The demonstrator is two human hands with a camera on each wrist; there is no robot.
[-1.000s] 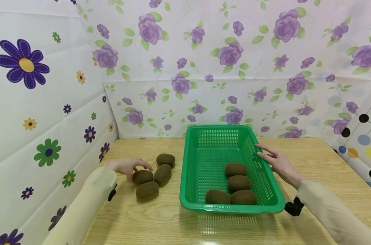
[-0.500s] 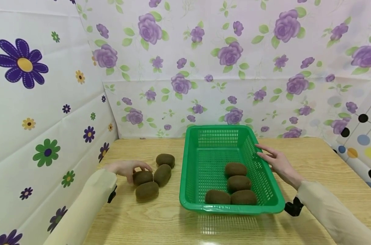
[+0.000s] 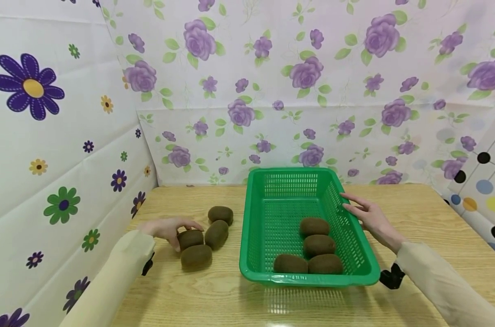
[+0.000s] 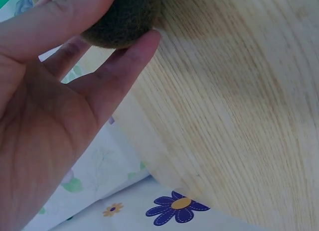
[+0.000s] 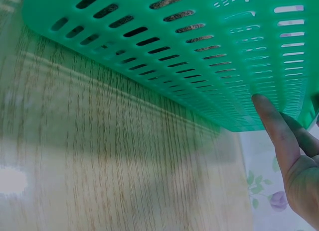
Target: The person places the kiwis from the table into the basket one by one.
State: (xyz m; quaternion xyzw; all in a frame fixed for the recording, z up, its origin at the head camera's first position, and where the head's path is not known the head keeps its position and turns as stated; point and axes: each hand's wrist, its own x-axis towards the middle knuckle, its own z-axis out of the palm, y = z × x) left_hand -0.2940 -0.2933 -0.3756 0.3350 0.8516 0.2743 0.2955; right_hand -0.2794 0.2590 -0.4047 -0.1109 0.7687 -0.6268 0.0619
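Observation:
My left hand (image 3: 165, 228) grips a brown, fuzzy kiwi (image 3: 191, 238) on the left of the table, fingers over its far side and thumb at its near side. The left wrist view shows the same kiwi (image 4: 127, 19) between thumb and fingers. Touching or close beside it are another kiwi (image 3: 196, 257) in front and one (image 3: 216, 235) to the right; a further kiwi (image 3: 220, 215) lies behind. My right hand (image 3: 372, 219) holds the right rim of a green plastic basket (image 3: 309, 279). A finger (image 5: 276, 131) lies against the basket's slotted outer wall.
Several kiwis lie inside the basket, toward its front and right, including one kiwi (image 3: 314, 226) farther back. The wooden table (image 3: 198, 299) meets flowered cloths at the back and on the left. A dotted cloth (image 3: 484, 190) hangs on the right.
My left hand has closed onto the kiwi, its thumb moving down along the near side. The right hand and the basket have stayed in place.

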